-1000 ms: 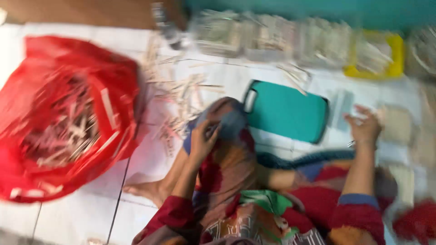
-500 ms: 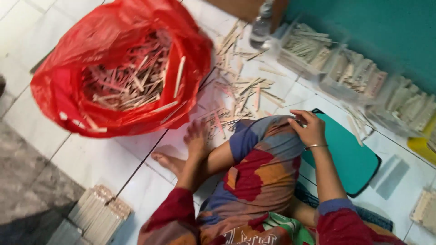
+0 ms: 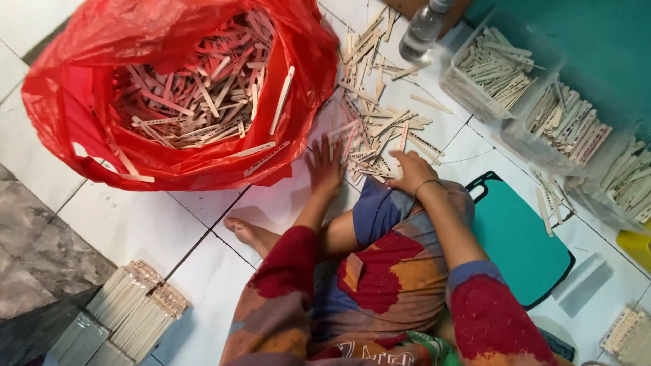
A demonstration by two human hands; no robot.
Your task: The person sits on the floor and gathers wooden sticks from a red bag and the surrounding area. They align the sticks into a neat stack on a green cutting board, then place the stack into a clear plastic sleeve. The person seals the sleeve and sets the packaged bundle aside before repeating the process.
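Wooden flat sticks are everywhere here, and the risks follow from how loosely they lie. Near left, banded stick bundles (image 3: 139, 308) rest on the white tiled floor (image 3: 135, 224), well apart from the hands. Far left, a red plastic bag (image 3: 180, 95) gapes wide, heaped with sticks; its soft rim sags toward the loose pile of sticks (image 3: 376, 129) on the floor just right of it, so a nudge could tip more out. The left hand (image 3: 325, 166) lies flat with fingers spread at the pile's near edge, gripping nothing; a sweep could scatter sticks under the bag. The right hand (image 3: 410, 169) curls loosely over the pile by the knee; whether it holds a stick I cannot tell. Farther right, a clear bottle (image 3: 424, 27), clear sorting trays (image 3: 498, 74) and a teal board (image 3: 519, 240).
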